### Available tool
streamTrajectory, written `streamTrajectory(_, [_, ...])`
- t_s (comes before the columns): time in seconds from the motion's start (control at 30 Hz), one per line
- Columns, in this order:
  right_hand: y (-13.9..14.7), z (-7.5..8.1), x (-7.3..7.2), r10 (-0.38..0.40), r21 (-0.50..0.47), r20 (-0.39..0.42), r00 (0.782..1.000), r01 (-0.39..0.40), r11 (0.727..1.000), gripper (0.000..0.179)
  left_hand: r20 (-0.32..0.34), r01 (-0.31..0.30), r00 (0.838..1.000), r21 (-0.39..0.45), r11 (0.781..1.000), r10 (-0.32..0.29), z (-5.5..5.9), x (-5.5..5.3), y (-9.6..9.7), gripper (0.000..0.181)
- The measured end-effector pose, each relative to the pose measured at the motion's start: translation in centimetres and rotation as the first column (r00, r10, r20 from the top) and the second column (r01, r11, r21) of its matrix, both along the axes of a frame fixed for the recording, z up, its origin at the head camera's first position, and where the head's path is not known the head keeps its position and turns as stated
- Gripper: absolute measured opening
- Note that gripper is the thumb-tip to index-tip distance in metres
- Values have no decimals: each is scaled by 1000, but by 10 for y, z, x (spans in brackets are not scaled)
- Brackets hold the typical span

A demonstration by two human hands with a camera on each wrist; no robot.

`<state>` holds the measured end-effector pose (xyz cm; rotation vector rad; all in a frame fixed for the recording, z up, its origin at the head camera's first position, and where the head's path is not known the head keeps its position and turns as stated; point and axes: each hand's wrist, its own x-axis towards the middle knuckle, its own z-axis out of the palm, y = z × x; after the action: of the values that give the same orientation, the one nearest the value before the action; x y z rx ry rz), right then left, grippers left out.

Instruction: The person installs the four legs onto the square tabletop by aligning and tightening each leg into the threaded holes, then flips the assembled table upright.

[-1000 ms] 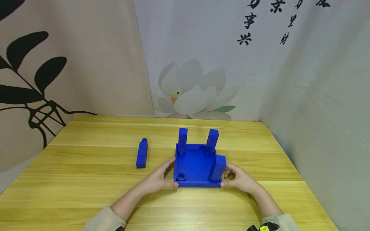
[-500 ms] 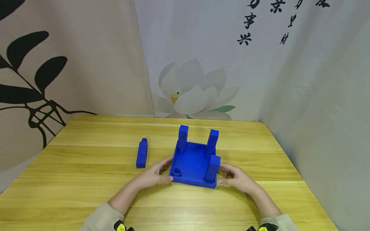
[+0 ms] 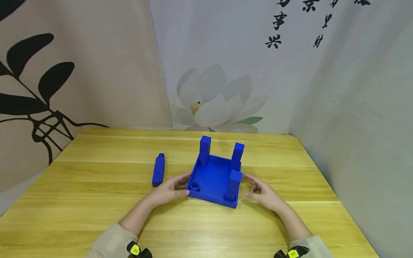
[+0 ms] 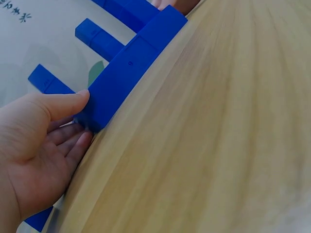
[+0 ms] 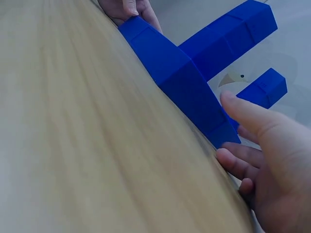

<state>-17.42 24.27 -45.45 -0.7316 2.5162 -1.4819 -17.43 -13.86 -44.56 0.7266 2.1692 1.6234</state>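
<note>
A shallow, blue, square tray-like base (image 3: 208,179) sits turned at a slant on the table, with three upright blue posts at its corners. Its near left corner carries a round socket (image 3: 195,186) instead. My left hand (image 3: 167,190) grips that corner, thumb on the front wall (image 4: 131,63) and fingers along the left side. Beside the right side is my right hand (image 3: 266,195), its thumb clear of the base and its fingertips close to the wall in the right wrist view. A loose blue post (image 3: 158,172) with a round peg lies left of the base.
The wooden table (image 3: 96,186) runs back to a hanging cloth (image 3: 226,43) printed with a lotus, dark leaves and writing. Another pale cloth (image 3: 361,107) borders the right side. Black wrist straps (image 3: 298,251) with yellow marks show at both sleeves.
The base has turned clockwise and its near edge has shifted left, my left hand moving with its corner. My right thumb has come away from the near right corner. The loose post stays put.
</note>
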Motion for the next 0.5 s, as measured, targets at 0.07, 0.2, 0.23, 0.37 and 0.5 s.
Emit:
streamTrajectory(0.07, [-1,0,-5,-15,-19,11,1000,15,1000,67,-10,-20,1000,-13,1000,20,0,0,0,64])
streamTrajectory(0.2, [-2,1,-16,-29,-56,30,999,31,998,72,-72,-90,994,-42,995,86,-2,-2,-2,56])
streamTrajectory(0.23, [-2,1,-19,-30,-64,33,999,32,997,73,-83,-107,991,-48,993,103,-2,-3,-2,54])
streamTrajectory(0.37, [-3,0,-33,-23,-77,36,999,26,997,78,-118,-151,982,-49,987,144,-4,-5,-3,48])
streamTrajectory(0.5, [-4,-2,-44,-14,-79,63,998,19,997,84,-133,-198,972,-30,980,193,-5,-7,-1,45])
